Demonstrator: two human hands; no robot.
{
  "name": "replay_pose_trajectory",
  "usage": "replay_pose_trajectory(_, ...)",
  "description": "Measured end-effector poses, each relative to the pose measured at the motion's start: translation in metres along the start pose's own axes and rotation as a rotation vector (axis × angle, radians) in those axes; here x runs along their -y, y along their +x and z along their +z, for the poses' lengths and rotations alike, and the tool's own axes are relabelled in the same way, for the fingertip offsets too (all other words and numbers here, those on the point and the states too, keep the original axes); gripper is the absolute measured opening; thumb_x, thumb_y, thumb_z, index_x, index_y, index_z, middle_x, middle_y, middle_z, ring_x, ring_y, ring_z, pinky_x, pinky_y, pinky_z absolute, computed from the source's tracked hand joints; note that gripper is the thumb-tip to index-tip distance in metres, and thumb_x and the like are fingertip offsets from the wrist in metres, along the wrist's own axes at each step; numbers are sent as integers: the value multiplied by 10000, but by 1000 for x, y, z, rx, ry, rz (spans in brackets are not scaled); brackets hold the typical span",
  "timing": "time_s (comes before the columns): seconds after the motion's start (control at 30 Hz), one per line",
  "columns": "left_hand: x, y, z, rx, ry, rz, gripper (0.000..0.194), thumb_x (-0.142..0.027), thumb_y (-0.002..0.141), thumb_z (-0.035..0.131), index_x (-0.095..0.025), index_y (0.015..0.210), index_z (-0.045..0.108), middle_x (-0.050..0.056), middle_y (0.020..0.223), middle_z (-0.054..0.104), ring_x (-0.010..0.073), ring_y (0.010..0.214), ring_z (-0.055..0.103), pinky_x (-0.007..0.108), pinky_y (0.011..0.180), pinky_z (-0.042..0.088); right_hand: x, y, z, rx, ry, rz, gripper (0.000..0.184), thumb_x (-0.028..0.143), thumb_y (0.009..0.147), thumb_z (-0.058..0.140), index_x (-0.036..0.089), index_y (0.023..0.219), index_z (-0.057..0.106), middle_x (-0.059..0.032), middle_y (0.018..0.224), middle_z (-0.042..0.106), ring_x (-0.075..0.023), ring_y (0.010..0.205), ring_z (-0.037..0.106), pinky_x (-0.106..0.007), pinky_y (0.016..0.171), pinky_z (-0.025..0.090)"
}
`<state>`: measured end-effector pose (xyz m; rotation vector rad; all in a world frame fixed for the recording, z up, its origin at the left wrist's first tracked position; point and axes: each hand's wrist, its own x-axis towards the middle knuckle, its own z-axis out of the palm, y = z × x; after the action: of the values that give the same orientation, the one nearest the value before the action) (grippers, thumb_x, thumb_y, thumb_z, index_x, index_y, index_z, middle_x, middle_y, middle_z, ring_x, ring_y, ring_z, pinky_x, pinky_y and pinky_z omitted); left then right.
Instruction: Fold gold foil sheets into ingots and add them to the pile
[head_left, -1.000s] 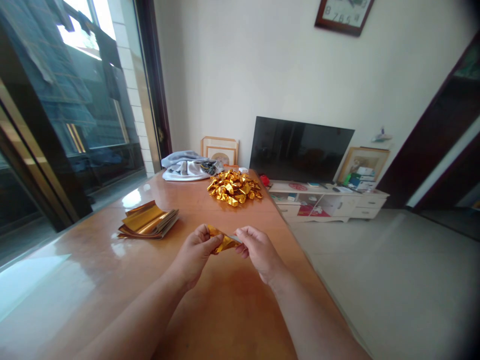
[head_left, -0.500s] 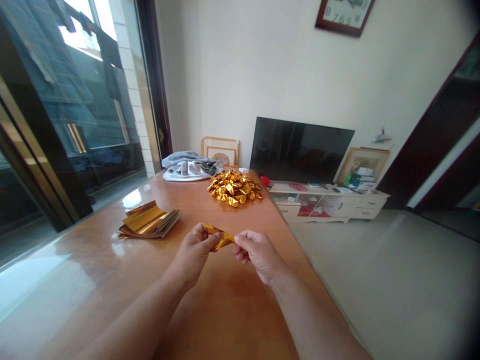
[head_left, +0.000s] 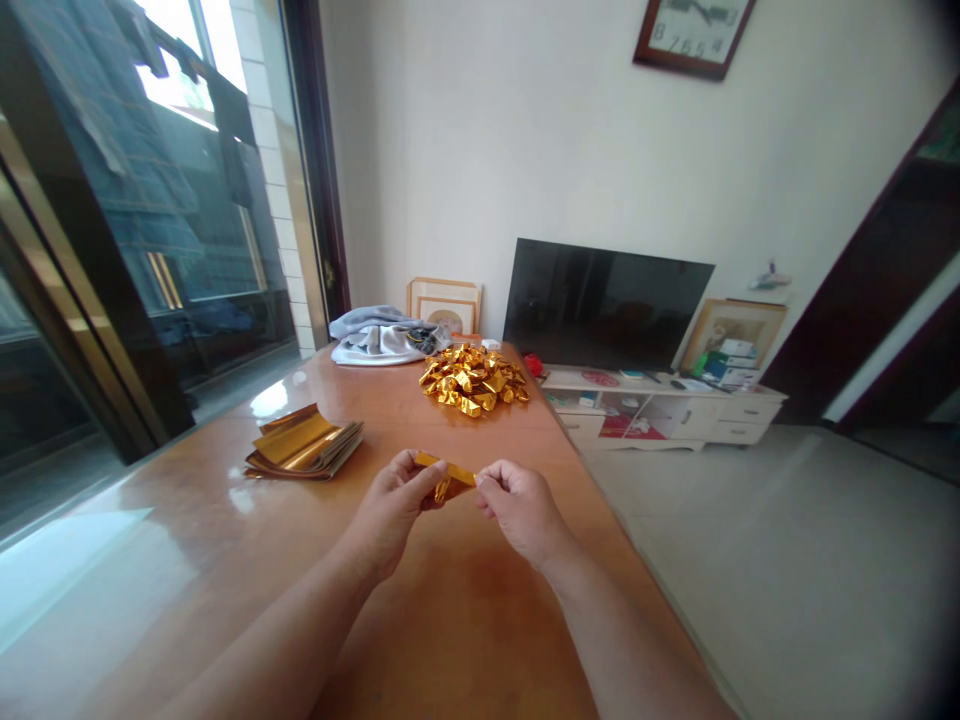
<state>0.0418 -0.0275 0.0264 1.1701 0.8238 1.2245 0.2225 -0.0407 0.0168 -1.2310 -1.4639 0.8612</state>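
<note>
The left hand (head_left: 394,500) is mostly closed, its thumb pressed flat over one end of a piece of gold paper (head_left: 459,474). The right hand (head_left: 521,508) has its thumb and forefinger pinched together at the other end, with the remaining fingers curled under. The paper spans the short gap between the two hands, above the tabletop (head_left: 442,640), with a narrow, straight upper edge and a crumpled part hanging near the left thumb. Both forearms reach in from the bottom of the view.

Beyond the left hand, to its left, a loose stack of gold sheets (head_left: 300,445) lies on the tabletop, the top sheet curling up. Straight ahead of the hands sits a heaped pile of folded gold pieces (head_left: 474,382). Behind that pile and to its left is a bundle of pale clothes (head_left: 381,340), near two picture frames (head_left: 444,300) at the wall. Farther right, a dark television (head_left: 604,305) stands on a low white cabinet (head_left: 731,420). A square clock (head_left: 694,38) hangs above, partly cut off.
</note>
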Motion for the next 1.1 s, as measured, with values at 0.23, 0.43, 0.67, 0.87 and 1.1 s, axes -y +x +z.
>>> replay_pose_trajectory(0.23,0,2,-1,-4,-19,-29,241,-366,846,692,-140,874,615,51,834,681,151,748,612,281,719,471,2,-1,-6,56,45,12,213,349,876,580,174,764,626,3,690,631,-127,622,525,-238,597,410)
replay_pose_trajectory(0.43,1,-2,3,91,9,-34,221,-355,857,686,-142,829,634,26,776,651,126,699,562,262,688,450,7,-2,-4,78,115,-33,225,381,876,610,165,888,674,-20,826,674,-154,770,589,-257,697,461)
replay_pose_trajectory(0.67,6,-3,2,163,83,-20,222,-355,866,680,-142,815,645,21,773,637,116,713,536,250,694,421,3,-2,-2,118,55,-67,229,371,872,626,156,807,675,-7,753,658,-141,702,565,-266,690,462)
replay_pose_trajectory(0.87,6,1,-2,86,54,0,213,-361,855,691,-161,851,617,-2,760,624,109,684,532,259,704,430,6,-3,-5,167,161,-35,233,381,869,640,154,821,666,-12,782,655,-141,728,574,-270,704,468)
replay_pose_trajectory(1.1,1,-3,5,90,185,41,217,-356,841,685,-141,837,655,13,734,615,128,690,523,263,674,414,9,-4,0,157,235,-3,246,396,843,678,154,832,637,-29,780,659,-150,711,589,-282,671,480)
